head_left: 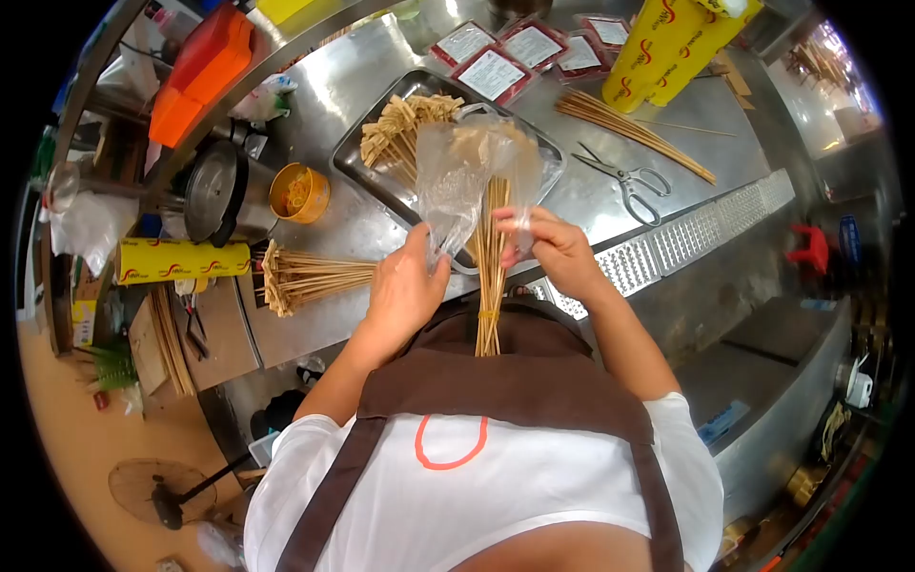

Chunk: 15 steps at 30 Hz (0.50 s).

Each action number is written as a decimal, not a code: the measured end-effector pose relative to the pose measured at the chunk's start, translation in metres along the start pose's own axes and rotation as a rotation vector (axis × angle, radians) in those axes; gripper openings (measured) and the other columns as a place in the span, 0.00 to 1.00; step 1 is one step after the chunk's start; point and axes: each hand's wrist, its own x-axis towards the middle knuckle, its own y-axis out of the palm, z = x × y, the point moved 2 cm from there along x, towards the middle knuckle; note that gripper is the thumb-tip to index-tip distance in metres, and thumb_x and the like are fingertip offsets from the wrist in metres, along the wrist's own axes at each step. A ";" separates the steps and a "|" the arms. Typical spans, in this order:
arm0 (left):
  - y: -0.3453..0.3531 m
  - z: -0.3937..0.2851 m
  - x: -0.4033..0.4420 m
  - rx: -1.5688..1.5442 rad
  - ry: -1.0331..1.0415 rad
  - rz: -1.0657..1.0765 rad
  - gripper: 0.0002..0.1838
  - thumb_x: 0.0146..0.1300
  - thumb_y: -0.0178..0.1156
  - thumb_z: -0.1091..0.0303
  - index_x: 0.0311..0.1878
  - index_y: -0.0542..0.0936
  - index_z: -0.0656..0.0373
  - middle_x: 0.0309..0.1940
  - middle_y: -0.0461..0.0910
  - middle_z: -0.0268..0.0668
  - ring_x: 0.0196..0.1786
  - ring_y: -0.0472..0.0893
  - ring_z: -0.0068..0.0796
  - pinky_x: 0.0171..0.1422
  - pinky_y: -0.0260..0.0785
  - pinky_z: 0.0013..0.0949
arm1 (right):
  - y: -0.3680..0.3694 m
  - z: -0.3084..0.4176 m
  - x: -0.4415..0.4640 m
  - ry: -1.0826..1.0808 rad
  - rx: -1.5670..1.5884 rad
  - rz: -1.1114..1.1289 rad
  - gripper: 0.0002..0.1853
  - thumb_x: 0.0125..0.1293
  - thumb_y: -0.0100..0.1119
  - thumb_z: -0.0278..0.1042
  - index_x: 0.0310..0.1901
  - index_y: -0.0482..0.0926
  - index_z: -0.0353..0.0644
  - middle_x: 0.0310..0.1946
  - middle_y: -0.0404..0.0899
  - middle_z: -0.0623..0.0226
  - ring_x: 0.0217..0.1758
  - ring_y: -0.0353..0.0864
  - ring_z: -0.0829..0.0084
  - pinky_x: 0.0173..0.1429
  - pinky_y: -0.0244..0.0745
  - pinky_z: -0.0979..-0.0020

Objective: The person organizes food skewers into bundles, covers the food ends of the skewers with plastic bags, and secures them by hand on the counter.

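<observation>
Over the near rim of the tray (349, 164), a clear bag (453, 181) is held by its lower edges, one side in each hand. Left hand (405, 291): fingers bent and loosely closed, the bag's edge caught between them and the thumb. Right hand (558, 253): fingers curled, nearly closed, plastic gripped near the tips; exact contact with the sticks just beside them cannot be told. Between the hands, an upright-lying bundle (491, 262) is seen, its upper end covered by the bag, its lower part bound by a yellowish band (488, 314) near the apron (505, 381). In the tray, beside the bag, a bunch (405, 129) with folded, pale tops is set. To the left, a similar bunch (319, 271) is laid on the table (334, 315), near a yellow roll (183, 261) and an orange bowl (299, 193) with something stringy inside. To the right, loose sticks (634, 135) and open scissors (624, 181) are laid out, with a perforated metal strip (686, 236) beyond. Red packets (491, 73) are grouped past the tray.
</observation>
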 end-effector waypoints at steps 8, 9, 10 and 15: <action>-0.021 -0.018 -0.001 -0.541 -0.147 0.093 0.14 0.63 0.54 0.68 0.49 0.72 0.66 0.23 0.79 0.45 0.25 0.81 0.41 0.31 0.71 0.37 | 0.007 0.012 0.016 -0.149 -0.437 0.037 0.21 0.60 0.50 0.18 0.56 0.74 0.37 0.64 0.64 0.59 0.58 0.73 0.67 0.58 0.70 0.70; -0.018 -0.018 0.001 -0.541 -0.151 0.085 0.14 0.63 0.54 0.68 0.49 0.72 0.66 0.23 0.79 0.45 0.25 0.81 0.41 0.31 0.71 0.37 | 0.010 0.012 0.018 -0.152 -0.437 0.045 0.21 0.60 0.50 0.18 0.56 0.74 0.37 0.64 0.64 0.59 0.58 0.73 0.67 0.58 0.70 0.70; -0.012 -0.020 0.005 -0.534 -0.053 0.112 0.12 0.64 0.54 0.68 0.48 0.74 0.65 0.23 0.79 0.43 0.25 0.80 0.35 0.31 0.71 0.35 | 0.014 0.014 0.021 -0.193 -0.483 0.040 0.22 0.59 0.51 0.19 0.57 0.73 0.37 0.64 0.65 0.58 0.61 0.70 0.66 0.60 0.68 0.70; -0.002 -0.034 0.017 -0.638 0.193 0.070 0.10 0.63 0.57 0.69 0.45 0.75 0.62 0.17 0.74 0.34 0.21 0.76 0.28 0.28 0.69 0.31 | 0.021 0.012 0.025 -0.265 -0.516 -0.008 0.19 0.58 0.52 0.20 0.52 0.76 0.39 0.50 0.75 0.56 0.49 0.78 0.62 0.52 0.72 0.70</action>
